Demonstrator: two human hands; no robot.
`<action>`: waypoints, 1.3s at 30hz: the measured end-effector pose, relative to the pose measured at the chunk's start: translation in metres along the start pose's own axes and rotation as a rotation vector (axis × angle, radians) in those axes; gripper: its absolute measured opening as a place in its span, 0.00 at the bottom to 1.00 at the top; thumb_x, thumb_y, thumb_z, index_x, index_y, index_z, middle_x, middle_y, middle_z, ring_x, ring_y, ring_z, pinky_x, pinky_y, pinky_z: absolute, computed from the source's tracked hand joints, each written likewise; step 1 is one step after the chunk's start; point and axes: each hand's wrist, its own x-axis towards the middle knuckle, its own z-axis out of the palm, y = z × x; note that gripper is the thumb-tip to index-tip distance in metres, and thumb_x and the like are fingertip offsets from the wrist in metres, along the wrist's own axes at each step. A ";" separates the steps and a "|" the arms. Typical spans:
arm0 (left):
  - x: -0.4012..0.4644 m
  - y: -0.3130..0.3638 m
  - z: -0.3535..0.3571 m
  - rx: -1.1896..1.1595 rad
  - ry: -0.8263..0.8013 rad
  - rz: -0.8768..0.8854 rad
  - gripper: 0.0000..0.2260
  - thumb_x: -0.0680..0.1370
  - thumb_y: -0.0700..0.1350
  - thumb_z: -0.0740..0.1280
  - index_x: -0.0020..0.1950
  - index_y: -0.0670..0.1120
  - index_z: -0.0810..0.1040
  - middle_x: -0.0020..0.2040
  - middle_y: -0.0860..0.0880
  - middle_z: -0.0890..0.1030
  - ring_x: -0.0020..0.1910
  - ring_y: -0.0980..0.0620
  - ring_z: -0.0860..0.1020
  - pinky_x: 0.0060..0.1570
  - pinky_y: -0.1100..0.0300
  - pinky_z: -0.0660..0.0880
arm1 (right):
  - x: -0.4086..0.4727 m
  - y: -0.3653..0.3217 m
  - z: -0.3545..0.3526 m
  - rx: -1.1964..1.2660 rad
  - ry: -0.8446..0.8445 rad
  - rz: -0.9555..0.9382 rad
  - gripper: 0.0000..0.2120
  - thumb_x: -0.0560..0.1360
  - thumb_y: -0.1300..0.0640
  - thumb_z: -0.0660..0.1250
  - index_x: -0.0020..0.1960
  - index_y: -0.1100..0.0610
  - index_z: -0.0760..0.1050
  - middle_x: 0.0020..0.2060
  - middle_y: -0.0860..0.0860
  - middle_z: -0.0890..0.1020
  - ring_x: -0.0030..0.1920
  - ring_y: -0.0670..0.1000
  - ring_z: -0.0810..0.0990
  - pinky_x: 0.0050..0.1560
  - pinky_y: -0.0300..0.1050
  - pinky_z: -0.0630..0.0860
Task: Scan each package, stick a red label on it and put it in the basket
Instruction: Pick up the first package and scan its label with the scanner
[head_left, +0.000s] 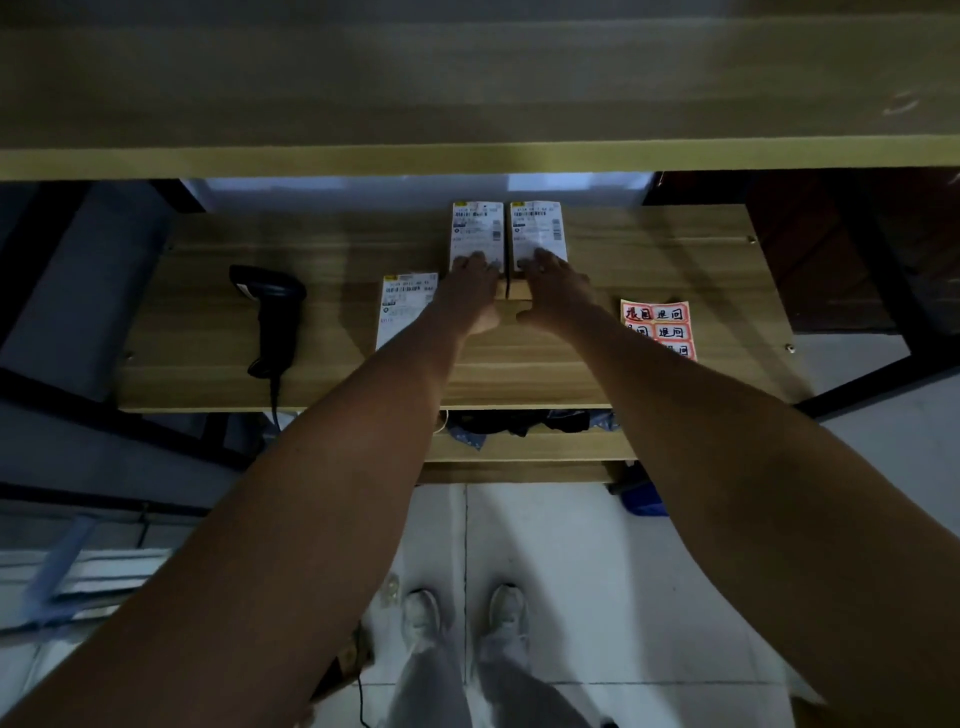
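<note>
On the wooden shelf (649, 249), nearest its front edge, lying flat: a black handheld scanner (270, 317) at left, handle toward the viewer, and a sheet of red labels (658, 328) at right. Between them, resting on the near package (404, 307), long axis running front to back. Farther in, pressing down with straight fingers, gripping nothing: left hand (470, 296) on the left far package (476, 234), right hand (556, 291) on the right far package (537, 231), both boxes lying side by side, just apart, pointing away.
</note>
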 end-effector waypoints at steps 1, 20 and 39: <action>0.003 0.000 -0.002 0.002 -0.004 -0.004 0.31 0.71 0.38 0.68 0.72 0.41 0.64 0.70 0.41 0.63 0.69 0.40 0.62 0.66 0.46 0.68 | 0.003 0.001 -0.004 0.010 -0.003 -0.006 0.40 0.70 0.49 0.72 0.77 0.53 0.57 0.78 0.53 0.55 0.75 0.57 0.59 0.67 0.58 0.67; -0.049 -0.059 0.000 -0.351 0.333 -0.414 0.24 0.76 0.48 0.65 0.69 0.40 0.67 0.67 0.39 0.70 0.66 0.39 0.69 0.64 0.48 0.68 | -0.037 -0.061 0.015 0.529 0.209 0.081 0.30 0.74 0.56 0.64 0.75 0.54 0.61 0.66 0.56 0.69 0.61 0.56 0.73 0.50 0.50 0.78; -0.097 -0.115 0.042 -0.891 -0.011 -0.462 0.19 0.79 0.53 0.63 0.65 0.44 0.75 0.60 0.46 0.79 0.54 0.50 0.79 0.42 0.63 0.74 | -0.047 -0.140 0.048 0.973 0.032 0.186 0.14 0.80 0.53 0.60 0.64 0.55 0.74 0.54 0.53 0.83 0.46 0.50 0.83 0.44 0.47 0.81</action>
